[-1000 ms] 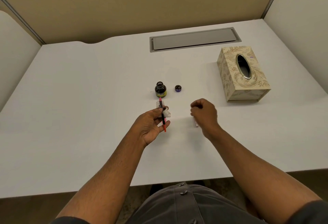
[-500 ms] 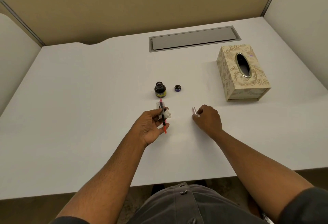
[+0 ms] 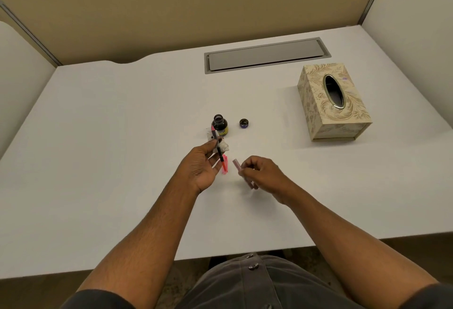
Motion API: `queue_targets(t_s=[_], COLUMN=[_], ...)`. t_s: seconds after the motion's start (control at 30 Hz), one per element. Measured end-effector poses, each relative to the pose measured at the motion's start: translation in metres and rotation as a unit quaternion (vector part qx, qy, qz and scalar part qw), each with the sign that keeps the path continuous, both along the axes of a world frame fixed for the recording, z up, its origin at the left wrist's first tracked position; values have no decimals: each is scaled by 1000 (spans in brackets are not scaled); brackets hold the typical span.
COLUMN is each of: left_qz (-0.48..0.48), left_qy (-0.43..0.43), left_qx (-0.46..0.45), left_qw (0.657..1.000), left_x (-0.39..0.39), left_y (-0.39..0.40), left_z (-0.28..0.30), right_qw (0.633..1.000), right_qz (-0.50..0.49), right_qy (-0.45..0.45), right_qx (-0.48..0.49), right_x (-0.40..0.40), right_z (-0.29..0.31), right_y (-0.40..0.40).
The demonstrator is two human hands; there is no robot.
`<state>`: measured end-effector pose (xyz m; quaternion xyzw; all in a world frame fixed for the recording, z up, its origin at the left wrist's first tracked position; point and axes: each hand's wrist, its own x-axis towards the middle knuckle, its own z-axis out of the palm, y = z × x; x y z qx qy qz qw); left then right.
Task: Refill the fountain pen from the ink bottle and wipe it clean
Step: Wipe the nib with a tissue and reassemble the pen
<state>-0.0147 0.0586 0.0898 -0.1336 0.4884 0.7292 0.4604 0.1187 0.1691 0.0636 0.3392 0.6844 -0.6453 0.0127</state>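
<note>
Your white counter (image 3: pixel 98 161) carries an open ink bottle (image 3: pixel 220 125) at its centre, upright, with its cap (image 3: pixel 244 123) lying just to the right. A patterned tissue box (image 3: pixel 333 102) sits well to the right. A grey recessed panel (image 3: pixel 267 55) lies near the far edge.

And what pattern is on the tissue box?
Cream tissue box with a gold leafy scroll pattern, seen in the head view.
</note>
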Motion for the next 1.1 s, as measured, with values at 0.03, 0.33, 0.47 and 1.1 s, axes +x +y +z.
queue_targets(t_s=[0.03, 0.33, 0.47, 1.1], left_qz=[0, -28, -34, -52], left_qy=[2, 21, 24, 55], left_qx=[-1, 4, 5, 4], left_qw=[1000, 999, 999, 997], left_x=[0, 4, 3, 17], left_y=[1, 2, 2, 0], left_z=[0, 3, 5, 4], right_qw=[1000, 999, 998, 999], right_qz=[11, 46, 57, 0], right_qy=[-3, 0, 2, 22], right_qx=[-4, -26, -27, -43], right_x=[2, 5, 5, 0], right_z=[0, 0, -2, 6], right_y=[-3, -16, -20, -24])
